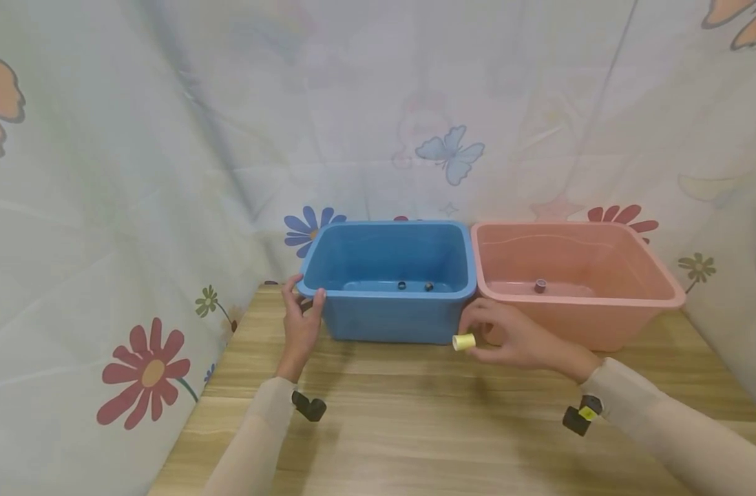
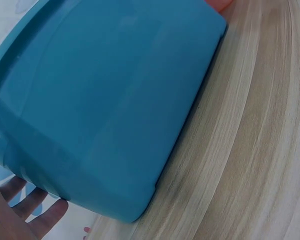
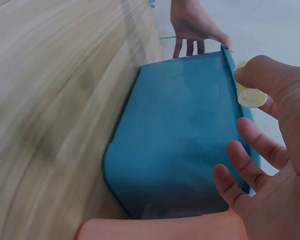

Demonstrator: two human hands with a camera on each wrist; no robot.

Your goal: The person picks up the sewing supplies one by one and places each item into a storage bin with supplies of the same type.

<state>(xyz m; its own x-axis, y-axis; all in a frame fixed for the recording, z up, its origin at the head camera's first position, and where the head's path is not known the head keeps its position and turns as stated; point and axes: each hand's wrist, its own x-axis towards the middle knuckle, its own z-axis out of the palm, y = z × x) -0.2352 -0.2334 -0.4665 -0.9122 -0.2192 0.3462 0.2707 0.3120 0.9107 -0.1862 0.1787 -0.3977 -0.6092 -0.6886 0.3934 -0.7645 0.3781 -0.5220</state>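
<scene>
My right hand (image 1: 517, 337) pinches a small yellow thread spool (image 1: 464, 342) between thumb and finger, in front of where the two bins meet. In the right wrist view, the spool's pale round end (image 3: 252, 98) shows beneath the thumb, and the other fingers are spread. My left hand (image 1: 302, 331) holds the front left corner of the blue bin (image 1: 390, 317), thumb at the front rim and fingers along the left side. Two small dark ring-like pieces, one at the left (image 1: 402, 285) and one at the right (image 1: 429, 286), lie inside this bin. A small purple spool-like piece (image 1: 540, 285) is in the pink bin (image 1: 576, 324).
Both bins stand side by side on a wood-grain table (image 1: 403, 420), their rims nearly touching. Behind them hangs a pale curtain (image 1: 365, 103) printed with flowers and butterflies. Each wrist carries a small black camera, one on the left (image 1: 308, 406) and one on the right (image 1: 579, 417).
</scene>
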